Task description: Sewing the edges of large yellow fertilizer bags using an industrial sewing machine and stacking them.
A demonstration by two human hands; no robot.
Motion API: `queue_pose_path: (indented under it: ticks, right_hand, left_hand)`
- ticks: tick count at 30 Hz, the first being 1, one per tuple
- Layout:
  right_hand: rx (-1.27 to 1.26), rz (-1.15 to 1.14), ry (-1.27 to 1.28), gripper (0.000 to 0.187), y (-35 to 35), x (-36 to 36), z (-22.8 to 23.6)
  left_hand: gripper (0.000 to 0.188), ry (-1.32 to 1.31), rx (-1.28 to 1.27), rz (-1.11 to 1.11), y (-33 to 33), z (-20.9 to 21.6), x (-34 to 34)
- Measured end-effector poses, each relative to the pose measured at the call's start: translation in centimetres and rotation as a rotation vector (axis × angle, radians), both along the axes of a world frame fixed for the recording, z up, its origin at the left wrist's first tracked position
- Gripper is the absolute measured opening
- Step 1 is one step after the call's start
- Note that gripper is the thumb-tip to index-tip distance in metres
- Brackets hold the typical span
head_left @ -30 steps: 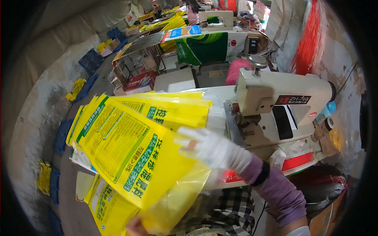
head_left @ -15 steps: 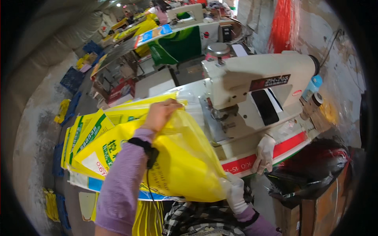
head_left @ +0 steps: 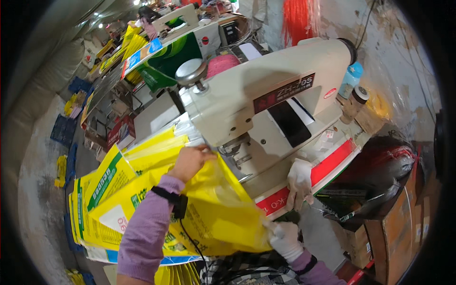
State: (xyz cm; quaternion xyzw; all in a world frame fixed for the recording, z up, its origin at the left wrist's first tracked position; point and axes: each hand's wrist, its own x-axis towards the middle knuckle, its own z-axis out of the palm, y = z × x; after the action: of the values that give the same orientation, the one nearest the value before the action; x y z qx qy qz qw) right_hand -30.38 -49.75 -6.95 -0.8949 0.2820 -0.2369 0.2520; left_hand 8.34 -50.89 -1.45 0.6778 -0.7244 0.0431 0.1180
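A yellow printed plastic bag (head_left: 223, 209) is stretched between my two hands at the front of the sewing machine (head_left: 270, 85). My left hand (head_left: 191, 164), bare, is closed on its upper edge, just left of the needle area; the fingertips are partly hidden in the folds. Down at the bag's right corner, my right hand (head_left: 285, 240) wears a white glove and grips the plastic. More yellow bags (head_left: 111, 178) lie fanned out in a stack to the left, under my left forearm. An empty white glove (head_left: 299, 183) hangs over the machine table's front edge.
A black phone (head_left: 289, 128) lies on the machine bed. Behind it stand a blue bottle (head_left: 350, 78) and a lidded jar (head_left: 355, 102). At right is a cardboard box (head_left: 392, 232) with dark plastic on it. Red strands (head_left: 300, 21) hang on the wall. A person (head_left: 147, 21) is far back.
The view has shifted, so the machine appears further left and larger. Both hands keep hold of the yellow bag, whose upper edge is now nearer the needle area.
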Motion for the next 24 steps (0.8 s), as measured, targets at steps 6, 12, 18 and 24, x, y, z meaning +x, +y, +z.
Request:
queue_pose_path:
  ticks: [6, 12, 18, 24]
  right_hand:
    - [0.021, -0.137, -0.166, 0.036, 0.1, 0.7, 0.6]
    - [-0.012, 0.007, -0.177, 0.035, -1.7, 3.3, 1.0]
    - [0.056, 0.042, 0.13, 0.022, -3.5, 7.3, 3.2]
    - [-0.198, 0.009, -0.034, 0.032, -5.2, 14.4, 0.5]
  left_hand:
    - [0.012, -0.014, 0.001, -0.013, -2.3, 0.8, -0.6]
    - [0.029, 0.116, 0.286, -0.436, 0.4, 8.4, -10.7]
    - [0.049, 0.03, 0.615, -0.362, 3.3, 11.1, -15.4]
    - [0.047, -0.273, 0.514, 0.147, 2.5, 6.3, -5.7]
